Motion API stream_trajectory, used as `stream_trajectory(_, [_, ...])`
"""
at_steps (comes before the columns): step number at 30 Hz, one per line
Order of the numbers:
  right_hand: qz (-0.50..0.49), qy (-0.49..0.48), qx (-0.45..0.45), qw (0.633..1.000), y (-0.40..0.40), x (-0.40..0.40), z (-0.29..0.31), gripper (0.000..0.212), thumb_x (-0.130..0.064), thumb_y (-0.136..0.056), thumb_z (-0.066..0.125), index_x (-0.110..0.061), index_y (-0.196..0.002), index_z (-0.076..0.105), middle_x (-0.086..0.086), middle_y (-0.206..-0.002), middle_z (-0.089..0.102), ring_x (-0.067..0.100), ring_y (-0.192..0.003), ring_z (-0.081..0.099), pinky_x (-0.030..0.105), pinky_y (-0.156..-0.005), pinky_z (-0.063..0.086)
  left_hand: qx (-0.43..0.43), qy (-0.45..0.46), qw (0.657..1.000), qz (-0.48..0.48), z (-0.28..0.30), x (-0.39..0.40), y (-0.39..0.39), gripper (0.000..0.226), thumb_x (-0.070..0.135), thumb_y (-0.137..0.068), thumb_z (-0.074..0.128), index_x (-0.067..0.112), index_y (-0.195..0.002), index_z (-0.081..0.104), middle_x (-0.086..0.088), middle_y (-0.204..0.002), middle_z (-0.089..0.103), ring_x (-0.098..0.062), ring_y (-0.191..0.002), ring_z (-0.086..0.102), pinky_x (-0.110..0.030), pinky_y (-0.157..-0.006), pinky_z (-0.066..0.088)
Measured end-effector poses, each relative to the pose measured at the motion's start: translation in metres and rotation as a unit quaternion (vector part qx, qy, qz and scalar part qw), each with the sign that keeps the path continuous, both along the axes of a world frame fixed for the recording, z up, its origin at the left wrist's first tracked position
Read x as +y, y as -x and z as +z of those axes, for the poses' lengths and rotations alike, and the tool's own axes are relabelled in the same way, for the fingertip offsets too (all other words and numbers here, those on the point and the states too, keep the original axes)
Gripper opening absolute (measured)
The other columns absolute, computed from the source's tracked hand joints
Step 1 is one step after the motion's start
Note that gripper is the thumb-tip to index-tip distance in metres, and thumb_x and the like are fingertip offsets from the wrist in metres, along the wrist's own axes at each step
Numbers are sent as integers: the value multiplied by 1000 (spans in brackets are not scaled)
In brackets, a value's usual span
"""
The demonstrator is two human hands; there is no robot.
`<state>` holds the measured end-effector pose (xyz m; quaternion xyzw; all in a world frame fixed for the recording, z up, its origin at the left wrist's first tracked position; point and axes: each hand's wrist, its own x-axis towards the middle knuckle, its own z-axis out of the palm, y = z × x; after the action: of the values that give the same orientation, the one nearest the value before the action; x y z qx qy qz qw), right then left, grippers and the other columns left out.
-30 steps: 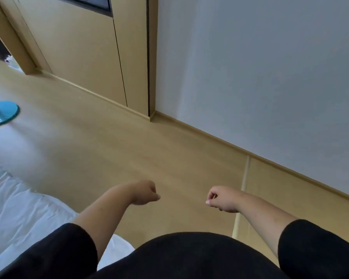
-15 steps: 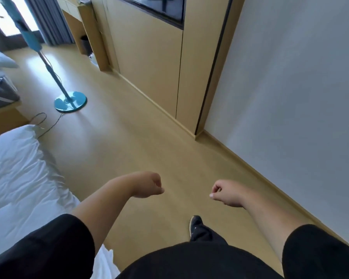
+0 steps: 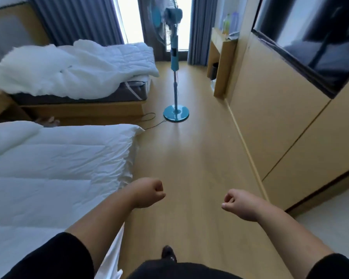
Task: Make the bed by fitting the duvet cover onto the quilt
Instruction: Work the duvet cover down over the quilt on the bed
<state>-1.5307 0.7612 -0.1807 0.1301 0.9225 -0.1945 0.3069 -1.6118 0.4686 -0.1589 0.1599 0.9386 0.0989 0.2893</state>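
No text, label, brand, number or sign could be read anywhere in the view. The bottles [image 3: 230, 22] on the wooden desk [image 3: 220, 57] at about one o'clock were too small and blurred for any print to show. The dark panel on the post of the blue standing fan [image 3: 174, 55] at twelve o'clock showed no legible marks, and the dark wall screen [image 3: 314, 37] at two o'clock carried only reflections.

Both fists curled, empty — left hand [image 3: 149, 191] beside quilt [image 3: 54, 158].
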Motion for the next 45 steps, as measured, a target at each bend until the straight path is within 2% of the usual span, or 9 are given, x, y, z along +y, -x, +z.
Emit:
stream_trajectory(7, [75,-15,26,997,169,-14,-3,32,-44,-96,60,-21,-118,63,-1,-118,67,18,-106,62,29,-88,50,9,-11,998,54,-16,-20,145,25,43,-99,55,20,-105,63,5,-95,58,-15,-88,56,-28,-74,43])
stream_trajectory(12, [40,5,61,997,302,-16,4,20,-45,-95,59,-28,-104,61,-8,-107,65,13,-96,62,31,-87,52,-5,-10,996,83,-16,-34,271,24,39,-97,52,17,-102,63,2,-101,64,-19,-98,61,-31,-79,48])
stream_trajectory(16, [28,8,80,996,390,-17,7,21,-45,-94,59,-28,-106,64,-9,-106,66,12,-95,63,30,-84,51,1,-17,995,97,-11,-43,358,21,41,-93,53,22,-95,63,4,-96,66,-16,-92,62,-33,-81,50])
stream_trajectory(20, [41,10,62,997,464,-13,-5,20,-47,-94,59,-29,-104,64,-9,-104,67,11,-93,63,33,-85,53,-5,-30,993,110,-11,-41,423,19,40,-94,54,24,-83,58,6,-86,63,-13,-80,57,-31,-74,46])
stream_trajectory(25, [90,31,42,995,577,-6,-34,21,-44,-95,61,-26,-106,64,-6,-103,67,11,-92,62,36,-89,55,-16,-24,988,151,-27,-36,511,30,36,-92,53,8,-84,59,-2,-81,57,-19,-72,49,-32,-67,39])
stream_trajectory(28, [133,28,39,990,659,-4,-43,21,-44,-96,61,-26,-107,63,-7,-103,65,11,-92,62,35,-89,55,-25,-16,983,183,-32,-32,565,20,35,-93,52,19,-81,50,-2,-80,49,-17,-72,43,-31,-67,34])
stream_trajectory(33, [218,10,33,975,805,-5,-45,16,-44,-96,60,-28,-103,60,-8,-99,64,10,-89,61,33,-88,55,-34,-28,956,291,-29,-25,654,24,35,-90,50,13,-84,56,-9,-89,63,-18,-73,48,-32,-67,37])
stream_trajectory(36, [291,-6,34,956,882,-22,-33,16,-44,-96,60,-28,-101,61,-8,-97,64,8,-87,60,29,-83,54,-30,-51,936,346,-19,-26,691,16,35,-92,50,23,-85,56,4,-90,62,-13,-77,52,-29,-67,40])
stream_trajectory(45, [452,-25,40,891,1034,-139,-37,30,-48,-95,58,-29,-118,58,-11,-107,60,11,-96,57,27,-86,49,-36,-60,878,473,-37,-106,772,17,38,-98,51,22,-97,57,4,-99,63,-11,-82,55,-28,-67,43])
